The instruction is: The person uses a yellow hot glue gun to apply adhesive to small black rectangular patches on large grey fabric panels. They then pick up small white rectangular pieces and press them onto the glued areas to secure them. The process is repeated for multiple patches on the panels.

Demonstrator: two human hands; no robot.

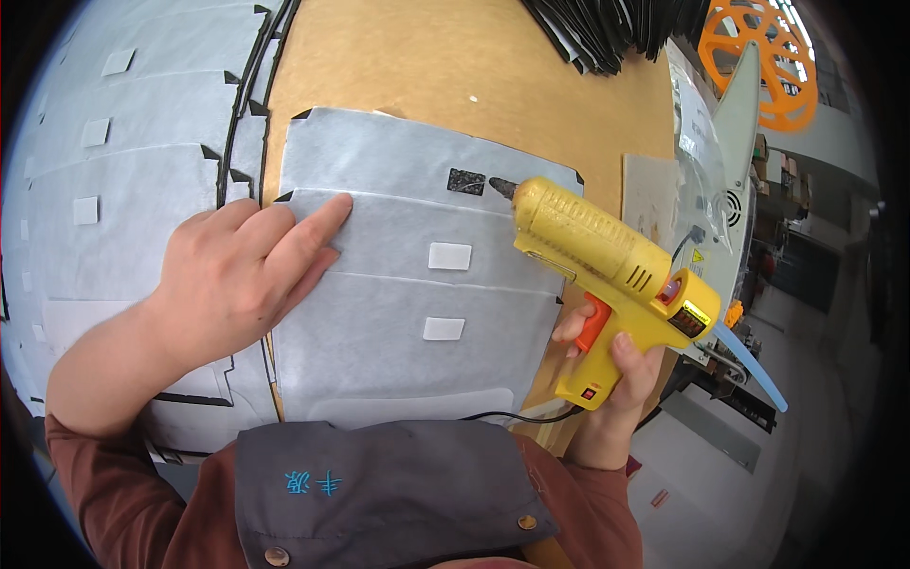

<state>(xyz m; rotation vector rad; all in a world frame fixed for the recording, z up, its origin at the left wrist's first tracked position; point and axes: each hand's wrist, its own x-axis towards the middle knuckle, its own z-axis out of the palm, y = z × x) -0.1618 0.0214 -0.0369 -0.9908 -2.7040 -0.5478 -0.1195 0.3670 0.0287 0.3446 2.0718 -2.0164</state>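
One yellow hot glue gun (pixel 607 275) is showing, and it is sitting in the right hand (pixel 607 379). This hand is clenching around the grip, with a finger lying on the orange trigger (pixel 595 322). The dark nozzle (pixel 502 187) is pointing to the upper left, and its tip is hanging just beside one small black patch (pixel 465 181) on the top grey sheet; I cannot tell if the tip is touching the sheet. A black cord (pixel 512 415) is running from the bottom of the grip.

In front of the person three grey fabric sheets (pixel 379 313) are lying overlapped on a brown board (pixel 445 76), each one shifted a little lower than the one under it. Two small white rectangular pads (pixel 449 255) are sitting on them, one on the middle sheet and one on the lowest sheet.

The left hand (pixel 242 275) is lying flat and mostly open, holding nothing. Its extended fingers (pixel 318 223) are pressing on the left edge of the middle sheet.

To the left a second, bigger stack of similar grey sheets (pixel 123 190) is spreading out, with about four white pads showing on it. At the top a pile of black pieces (pixel 616 33) is lying, and one orange spool (pixel 758 57) is standing at the upper right.
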